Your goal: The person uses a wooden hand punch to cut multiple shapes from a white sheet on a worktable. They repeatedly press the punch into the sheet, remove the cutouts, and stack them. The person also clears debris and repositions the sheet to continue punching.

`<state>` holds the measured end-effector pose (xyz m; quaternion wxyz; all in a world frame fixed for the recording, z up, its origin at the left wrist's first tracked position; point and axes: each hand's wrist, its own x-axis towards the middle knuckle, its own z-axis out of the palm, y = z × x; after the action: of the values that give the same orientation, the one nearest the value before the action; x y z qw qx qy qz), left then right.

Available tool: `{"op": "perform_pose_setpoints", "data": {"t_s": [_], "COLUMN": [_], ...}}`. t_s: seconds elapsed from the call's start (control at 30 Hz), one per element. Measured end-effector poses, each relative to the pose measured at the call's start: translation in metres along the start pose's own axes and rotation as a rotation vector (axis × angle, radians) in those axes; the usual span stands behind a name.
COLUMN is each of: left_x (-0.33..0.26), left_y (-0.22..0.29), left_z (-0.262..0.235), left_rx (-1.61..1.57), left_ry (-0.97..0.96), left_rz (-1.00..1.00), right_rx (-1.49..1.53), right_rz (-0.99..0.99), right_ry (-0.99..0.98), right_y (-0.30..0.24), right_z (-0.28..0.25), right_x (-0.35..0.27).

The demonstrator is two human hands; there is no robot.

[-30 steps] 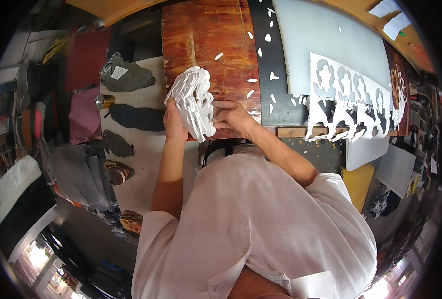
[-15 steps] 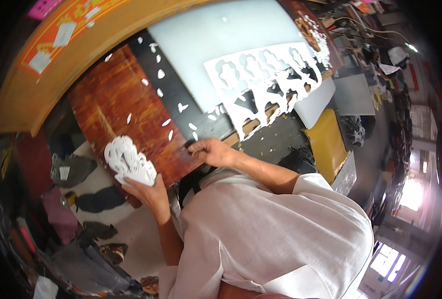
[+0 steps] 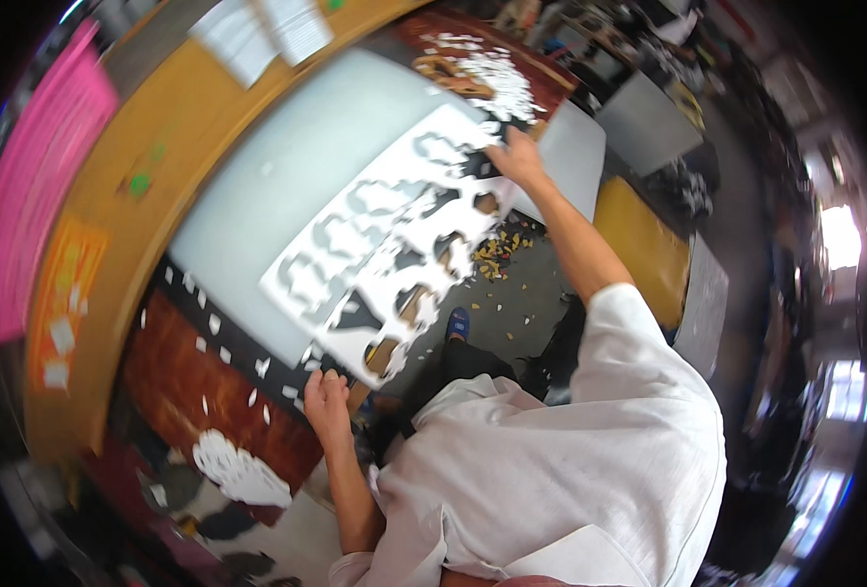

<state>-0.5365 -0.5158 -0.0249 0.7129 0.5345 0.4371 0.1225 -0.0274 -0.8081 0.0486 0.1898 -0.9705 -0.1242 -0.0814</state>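
Note:
A long white sheet with shapes cut out of it [image 3: 375,264] lies across a pale grey board [image 3: 287,176] and hangs over the table's edge. My right hand [image 3: 513,161] grips its far right end, arm stretched out. My left hand [image 3: 328,403] holds its near left corner at the table edge, over a black strip [image 3: 238,338] dotted with white scraps. A stack of white cut-out pieces [image 3: 243,474] lies apart at the lower left, beside the reddish-brown board [image 3: 194,391].
A curved wooden counter [image 3: 111,245] rings the work surface, with a pink sheet [image 3: 32,176] beyond it. White scraps [image 3: 497,83] lie piled at the far right end. Paper bits litter the floor [image 3: 502,259]. Yellow and grey boards [image 3: 648,245] stand at the right.
My view has swung right. My left hand has let go of the white stack, which now lies at the lower left. Both hands have moved onto the ends of the cut-out sheet.

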Motion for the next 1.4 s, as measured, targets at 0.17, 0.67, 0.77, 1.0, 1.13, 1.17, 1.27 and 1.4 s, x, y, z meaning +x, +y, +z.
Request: {"op": "perform_pose_setpoints", "data": {"t_s": [0.17,0.67,0.77,1.0,1.13,1.17,1.27,1.4], "left_x": [0.021,0.008,0.011,-0.034,-0.081,-0.094,-0.132,-0.170], "left_y": [0.050,0.193,0.199,0.217,0.217,0.220,0.213,0.215], "left_z": [0.096,0.479,0.576,0.795,0.928,0.960,1.047,1.154], "left_rx": [0.003,0.482,0.515,0.896,1.019,1.058,0.800,0.642], "left_ry": [-0.017,-1.184,-1.466,-1.584,-1.478,-1.426,-1.435,-1.517], "left_rz": [0.064,0.158,0.150,0.551,0.944,1.070,0.952,0.931], "right_rx": [0.237,1.071,0.911,0.534,0.468,0.521,0.376,0.217], "right_rz": [0.125,0.672,0.859,0.925,0.870,0.768,0.833,0.991], "right_ry": [-0.429,0.132,0.287,0.887,1.078,1.215,1.166,1.121], "right_y": [0.038,0.353,0.373,0.444,0.508,0.521,0.572,0.636], "right_z": [0.021,-0.286,-0.349,-0.468,-0.559,-0.584,-0.645,-0.686], "right_x": [0.053,-0.202,-0.242,-0.327,-0.339,-0.340,-0.329,-0.316]}}
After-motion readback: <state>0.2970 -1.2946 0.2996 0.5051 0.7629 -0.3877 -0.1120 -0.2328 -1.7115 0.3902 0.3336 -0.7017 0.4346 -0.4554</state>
